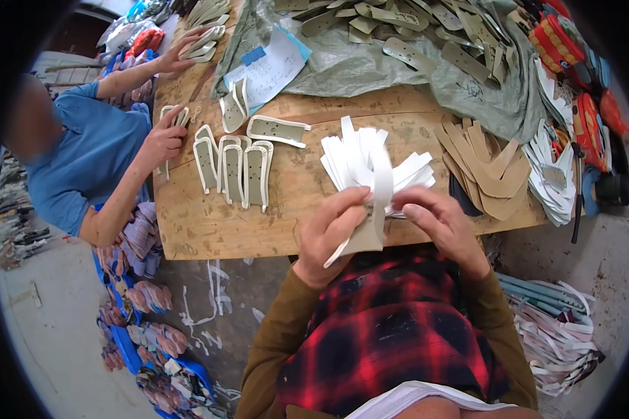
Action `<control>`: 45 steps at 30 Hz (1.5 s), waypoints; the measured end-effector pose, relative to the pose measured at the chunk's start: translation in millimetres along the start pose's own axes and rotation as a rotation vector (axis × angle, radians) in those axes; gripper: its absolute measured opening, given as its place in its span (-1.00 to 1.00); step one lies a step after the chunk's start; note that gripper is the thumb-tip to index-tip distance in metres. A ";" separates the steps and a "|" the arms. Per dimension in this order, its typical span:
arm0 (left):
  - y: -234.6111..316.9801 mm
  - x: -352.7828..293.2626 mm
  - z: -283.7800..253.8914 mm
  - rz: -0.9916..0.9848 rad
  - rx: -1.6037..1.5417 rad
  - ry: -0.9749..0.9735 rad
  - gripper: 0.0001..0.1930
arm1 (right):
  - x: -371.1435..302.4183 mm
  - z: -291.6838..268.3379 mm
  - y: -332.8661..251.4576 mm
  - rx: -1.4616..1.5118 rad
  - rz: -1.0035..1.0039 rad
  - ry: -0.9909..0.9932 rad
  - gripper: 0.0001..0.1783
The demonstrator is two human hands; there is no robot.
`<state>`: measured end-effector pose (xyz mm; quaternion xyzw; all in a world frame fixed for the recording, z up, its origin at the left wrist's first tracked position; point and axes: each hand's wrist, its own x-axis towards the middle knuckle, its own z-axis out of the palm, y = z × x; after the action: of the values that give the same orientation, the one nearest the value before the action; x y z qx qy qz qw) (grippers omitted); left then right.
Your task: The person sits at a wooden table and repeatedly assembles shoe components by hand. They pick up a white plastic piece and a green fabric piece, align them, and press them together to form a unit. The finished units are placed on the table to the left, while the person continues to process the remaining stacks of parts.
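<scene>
Beige board, pinched in your left grip, needs steadying while the strip rises toward twelve o'clock; right grip half-curled, hold unclear

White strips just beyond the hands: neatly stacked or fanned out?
Fanned out: the white strips splay in several directions on the wooden table, their far ends spread apart.

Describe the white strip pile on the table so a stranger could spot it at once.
Find the wooden table, then the part just beyond the wearer's left hand and right hand. There lies the strip pile, between white-rimmed pieces on the left and tan pieces on the right. Unlike both, it is plain white strips, fanned out.
</scene>
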<state>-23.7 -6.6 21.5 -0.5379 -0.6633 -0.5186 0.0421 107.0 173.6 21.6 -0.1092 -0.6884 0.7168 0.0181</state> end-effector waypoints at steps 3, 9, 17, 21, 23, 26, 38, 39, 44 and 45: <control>-8.9 -20.2 11.7 0.042 -0.095 0.005 -0.62 | 8.6 15.5 2.2 0.240 0.100 -0.005 -0.70; -10.2 -31.8 12.2 -0.019 -0.062 0.005 -0.72 | 9.7 35.9 2.6 0.208 -0.031 0.272 -0.75; -9.1 -25.0 35.8 -0.052 0.020 0.070 -0.83 | 4.7 49.4 -6.6 -0.211 -0.208 0.449 -0.79; -11.3 -19.1 38.4 -0.095 0.123 0.022 -0.84 | 2.3 47.0 -8.8 -0.144 -0.118 0.451 -0.79; -14.4 -19.1 40.1 -0.089 0.142 0.003 -0.84 | 1.2 46.2 -10.3 -0.101 -0.106 0.450 -0.79; -13.8 -19.3 41.8 -0.128 0.141 -0.050 -0.82 | -0.2 45.5 -12.0 0.003 -0.065 0.456 -0.77; -13.2 -7.8 39.9 -0.174 0.246 -0.196 -0.78 | -7.5 28.7 -23.8 0.307 0.019 0.488 -0.61; -14.2 -9.4 38.2 -0.209 0.226 -0.204 -0.80 | -8.7 26.3 -29.1 0.343 0.014 0.514 -0.61; -3.2 -4.4 31.5 -0.690 -0.080 -0.317 -0.81 | 4.6 -0.7 5.1 0.083 -0.039 0.388 -0.72; -1.7 -0.6 30.6 -0.672 -0.160 -0.313 -0.77 | 5.7 -0.5 11.9 0.196 -0.003 0.288 -0.73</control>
<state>-9.3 15.7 6.0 -0.3645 -0.7586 -0.4650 -0.2745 103.0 174.5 9.1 -0.2075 -0.6056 0.7575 0.1284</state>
